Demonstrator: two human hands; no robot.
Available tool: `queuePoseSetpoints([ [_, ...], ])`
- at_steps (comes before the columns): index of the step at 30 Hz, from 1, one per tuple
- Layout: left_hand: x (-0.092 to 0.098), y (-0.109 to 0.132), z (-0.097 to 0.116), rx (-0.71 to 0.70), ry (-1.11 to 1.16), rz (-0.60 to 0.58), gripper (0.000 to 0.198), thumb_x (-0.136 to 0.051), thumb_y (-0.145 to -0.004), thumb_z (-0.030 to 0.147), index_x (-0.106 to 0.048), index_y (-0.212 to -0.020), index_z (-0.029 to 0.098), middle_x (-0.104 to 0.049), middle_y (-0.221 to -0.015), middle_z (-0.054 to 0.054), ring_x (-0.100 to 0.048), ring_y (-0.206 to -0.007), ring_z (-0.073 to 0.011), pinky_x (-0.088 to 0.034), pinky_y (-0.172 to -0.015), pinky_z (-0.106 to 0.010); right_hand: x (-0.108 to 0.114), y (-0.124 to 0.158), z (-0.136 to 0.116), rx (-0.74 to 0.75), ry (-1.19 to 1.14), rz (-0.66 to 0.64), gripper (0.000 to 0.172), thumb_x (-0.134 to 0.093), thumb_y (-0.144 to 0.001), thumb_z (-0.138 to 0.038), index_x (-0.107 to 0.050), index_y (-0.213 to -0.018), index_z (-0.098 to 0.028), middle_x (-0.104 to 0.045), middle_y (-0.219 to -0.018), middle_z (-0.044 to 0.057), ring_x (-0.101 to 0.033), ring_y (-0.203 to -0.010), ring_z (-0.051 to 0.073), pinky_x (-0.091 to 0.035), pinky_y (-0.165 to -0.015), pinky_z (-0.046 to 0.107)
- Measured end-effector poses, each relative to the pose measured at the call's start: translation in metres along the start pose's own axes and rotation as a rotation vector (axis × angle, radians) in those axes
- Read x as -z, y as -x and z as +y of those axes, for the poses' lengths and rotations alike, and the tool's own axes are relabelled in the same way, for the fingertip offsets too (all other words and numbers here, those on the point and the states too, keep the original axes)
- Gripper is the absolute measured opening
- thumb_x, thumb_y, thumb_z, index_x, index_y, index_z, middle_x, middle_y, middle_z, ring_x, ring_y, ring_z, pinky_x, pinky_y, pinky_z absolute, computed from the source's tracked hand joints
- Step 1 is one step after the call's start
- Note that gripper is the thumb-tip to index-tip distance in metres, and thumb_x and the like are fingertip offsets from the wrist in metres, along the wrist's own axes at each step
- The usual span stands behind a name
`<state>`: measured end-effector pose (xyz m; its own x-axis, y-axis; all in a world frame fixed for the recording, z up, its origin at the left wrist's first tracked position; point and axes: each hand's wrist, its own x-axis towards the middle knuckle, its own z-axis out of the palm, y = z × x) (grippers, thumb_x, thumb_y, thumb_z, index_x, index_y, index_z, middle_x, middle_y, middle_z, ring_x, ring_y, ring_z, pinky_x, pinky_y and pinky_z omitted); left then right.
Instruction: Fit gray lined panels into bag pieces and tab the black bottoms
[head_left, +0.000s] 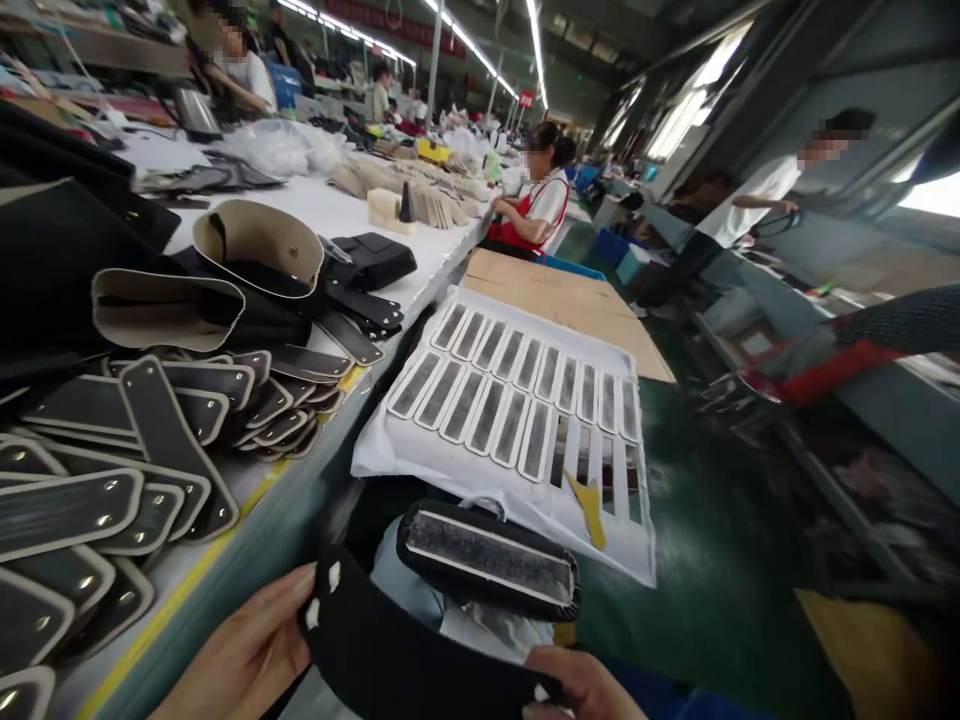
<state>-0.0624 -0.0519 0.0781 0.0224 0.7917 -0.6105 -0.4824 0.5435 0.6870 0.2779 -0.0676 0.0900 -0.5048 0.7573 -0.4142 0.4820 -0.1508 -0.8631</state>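
Note:
Near the bottom edge, my left hand [251,645] pinches one end of a curved black strap [405,640] that looks like leather, with white patches near its ends. The other end is gripped by my right hand [581,685], partly cut off by the frame. Just beyond the strap sits a black case [487,560] with rounded edges and a grey, pale-bordered rectangle on its upturned face. What supports this case is mostly hidden. On the table to the left lies a heap of dark straps [176,425] with light edges and metal studs.
A white sheet [495,478] carries rows of grey strips, with a yellow piece [589,508] on it. Behind lies a cardboard sheet [555,290]. Black pouches [259,250] stand on the long table [442,250]. A person in a red apron [529,220] sits beside it; others work farther off.

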Motion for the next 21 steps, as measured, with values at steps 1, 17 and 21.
queuePoseSetpoints([
  [1,-0.005,-0.007,-0.002,0.012,-0.035,-0.090,0.033,-0.072,-0.064,0.047,-0.068,-0.081,0.019,-0.065,-0.071,-0.004,-0.061,-0.067,-0.0206,-0.052,-0.063,-0.032,0.001,0.004,0.005,-0.035,-0.063,0.055,0.036,-0.053,-0.081,-0.050,-0.057,-0.073,-0.015,-0.053,-0.071,0.002,-0.049,-0.065,0.012,-0.042,-0.058,0.021],
  [17,-0.055,-0.080,-0.030,-0.153,-0.880,-0.052,0.041,-0.053,-0.074,0.056,-0.052,-0.060,0.018,-0.050,-0.050,0.004,-0.045,-0.041,-0.0105,-0.033,-0.038,-0.020,0.049,-0.012,0.044,-0.276,0.053,0.609,0.046,-0.050,-0.075,-0.062,-0.063,-0.071,-0.018,-0.055,-0.059,0.003,-0.049,-0.053,0.017,-0.043,-0.049,0.026],
  [21,-0.056,-0.086,-0.029,-0.152,-0.923,-0.011,0.038,-0.055,-0.073,0.054,-0.052,-0.062,0.018,-0.047,-0.047,0.005,-0.042,-0.040,-0.0098,-0.029,-0.037,-0.020,0.052,-0.016,0.047,-0.302,0.029,0.600,0.045,-0.050,-0.075,-0.060,-0.064,-0.075,-0.018,-0.056,-0.061,0.003,-0.048,-0.053,0.016,-0.041,-0.047,0.024],
])
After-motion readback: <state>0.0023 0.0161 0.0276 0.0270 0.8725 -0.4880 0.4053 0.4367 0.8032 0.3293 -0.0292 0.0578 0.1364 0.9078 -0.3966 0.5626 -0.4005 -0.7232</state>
